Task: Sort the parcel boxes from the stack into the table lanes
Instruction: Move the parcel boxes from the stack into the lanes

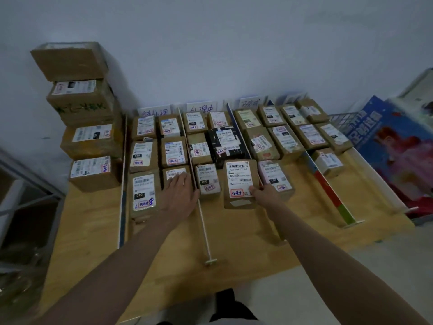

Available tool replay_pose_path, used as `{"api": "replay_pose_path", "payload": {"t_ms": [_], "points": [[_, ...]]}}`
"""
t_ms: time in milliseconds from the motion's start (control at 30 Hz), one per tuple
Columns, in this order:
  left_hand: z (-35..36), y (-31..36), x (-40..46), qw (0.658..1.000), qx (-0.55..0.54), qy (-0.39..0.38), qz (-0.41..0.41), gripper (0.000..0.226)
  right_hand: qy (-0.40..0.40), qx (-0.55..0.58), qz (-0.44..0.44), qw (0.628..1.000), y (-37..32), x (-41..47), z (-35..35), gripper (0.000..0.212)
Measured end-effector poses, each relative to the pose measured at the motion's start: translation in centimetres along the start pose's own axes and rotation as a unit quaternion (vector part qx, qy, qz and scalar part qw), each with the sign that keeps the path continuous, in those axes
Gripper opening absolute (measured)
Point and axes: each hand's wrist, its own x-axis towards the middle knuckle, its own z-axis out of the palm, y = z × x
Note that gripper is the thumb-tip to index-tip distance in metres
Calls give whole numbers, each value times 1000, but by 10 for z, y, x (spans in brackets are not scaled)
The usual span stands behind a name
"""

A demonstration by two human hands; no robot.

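A stack of brown parcel boxes (90, 137) stands at the table's far left corner, with a plain box tilted on top. Several labelled boxes fill the lanes of the wooden table (234, 231), split by white dividers (205, 228). My left hand (179, 198) lies flat with straight fingers on a small box (174, 173) at the front of the first lane. My right hand (263, 193) grips the near right corner of a brown box (239, 181) with a barcode label, at the front of the second lane.
Handwritten lane signs (201, 108) lean on the wall behind the lanes. A black box (226, 143) sits in the second lane. A blue printed bag (396, 146) and a wire basket (343, 117) stand at the right. A metal rack (25, 198) is on the left.
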Motion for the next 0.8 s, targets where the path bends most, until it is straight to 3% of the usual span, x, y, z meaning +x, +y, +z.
{"api": "replay_pose_path", "payload": {"t_ms": [467,800], "points": [[42,45,50,995,-20,-31,-94,59,-111,-132,-15,985,17,111,-4,41],[57,35,69,991,-19,-48,-120,55,-135,-106,11,985,19,150,21,36]]}}
